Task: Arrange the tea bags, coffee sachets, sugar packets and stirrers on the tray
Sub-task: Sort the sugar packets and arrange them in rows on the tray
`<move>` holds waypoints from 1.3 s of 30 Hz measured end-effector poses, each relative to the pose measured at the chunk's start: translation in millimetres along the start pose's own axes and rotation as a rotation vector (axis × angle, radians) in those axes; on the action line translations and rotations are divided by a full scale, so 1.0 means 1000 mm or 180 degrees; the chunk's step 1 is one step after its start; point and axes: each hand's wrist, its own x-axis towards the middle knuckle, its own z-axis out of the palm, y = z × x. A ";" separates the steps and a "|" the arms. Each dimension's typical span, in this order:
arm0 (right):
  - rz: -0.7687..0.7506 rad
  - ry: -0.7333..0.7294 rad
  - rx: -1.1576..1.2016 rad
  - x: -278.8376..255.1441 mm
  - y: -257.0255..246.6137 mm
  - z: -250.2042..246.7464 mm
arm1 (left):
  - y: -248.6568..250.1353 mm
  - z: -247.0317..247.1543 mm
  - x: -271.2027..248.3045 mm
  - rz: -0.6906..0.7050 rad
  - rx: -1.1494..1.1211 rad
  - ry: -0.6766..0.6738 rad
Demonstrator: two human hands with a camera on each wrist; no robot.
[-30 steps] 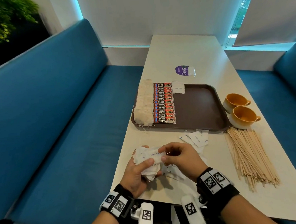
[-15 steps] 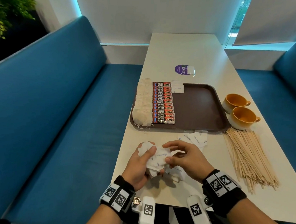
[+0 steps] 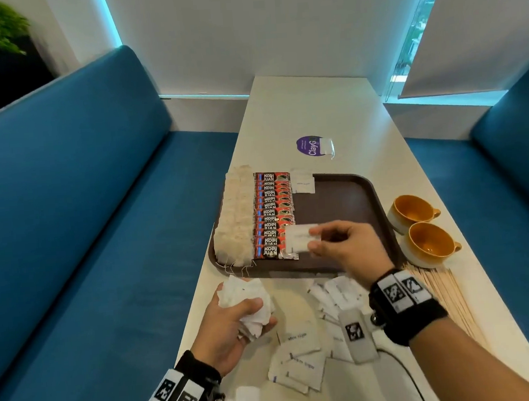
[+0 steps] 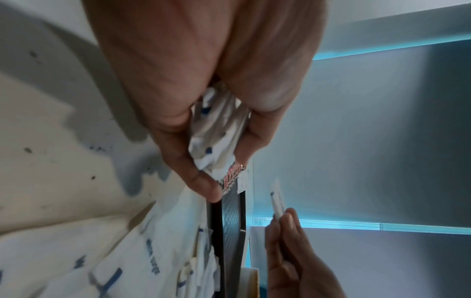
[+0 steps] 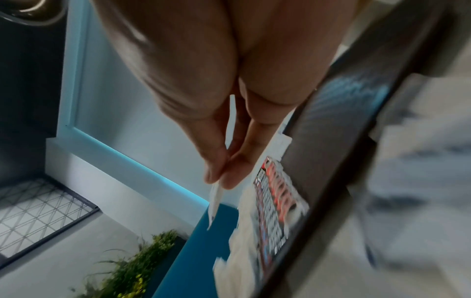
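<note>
A brown tray (image 3: pixel 344 201) holds a column of tea bags (image 3: pixel 234 215) at its left, a column of red coffee sachets (image 3: pixel 273 215) beside them, and one white sugar packet (image 3: pixel 302 183) at the far end. My right hand (image 3: pixel 343 246) pinches a single white sugar packet (image 3: pixel 297 238) above the tray, next to the coffee sachets; the right wrist view shows that packet (image 5: pixel 215 198) edge-on between thumb and finger. My left hand (image 3: pixel 234 321) grips a bunch of sugar packets (image 3: pixel 248 301) near the table's front edge, also seen as a bunch of packets (image 4: pixel 216 137). Wooden stirrers (image 3: pixel 445 300) lie right of the tray.
Loose sugar packets (image 3: pixel 302 360) are scattered on the white table (image 3: pixel 329 114) between my hands. Two yellow cups (image 3: pixel 425 233) stand right of the tray. A purple sticker (image 3: pixel 311 145) with a small packet lies beyond the tray. Blue benches flank the table.
My right hand has left the bunch and moved forward over the tray with one sugar packet. The left hand still holds the bunch, shifted slightly left.
</note>
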 end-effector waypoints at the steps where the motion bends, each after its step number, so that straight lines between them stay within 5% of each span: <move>1: -0.0041 0.0032 -0.0054 0.017 -0.004 -0.006 | -0.001 0.000 0.003 -0.0008 0.0021 0.0025; 11: 0.0577 0.0347 -0.0400 0.186 0.009 -0.031 | -0.012 -0.010 0.019 0.0173 0.0307 0.0165; 16: 0.0761 0.0266 -0.0654 0.223 0.023 -0.024 | -0.017 -0.022 0.029 0.0150 0.0375 0.0075; 23: 0.0604 0.0109 -0.1941 0.251 0.025 -0.025 | -0.016 -0.022 0.029 0.0264 0.0460 0.0156; 33: 0.0299 0.0230 -0.1380 0.167 -0.005 -0.028 | -0.012 -0.011 0.016 0.0290 0.0468 -0.0079; 39: 0.0215 -0.0526 -0.0701 0.041 -0.007 0.001 | -0.010 -0.007 0.009 0.0406 0.0486 -0.0132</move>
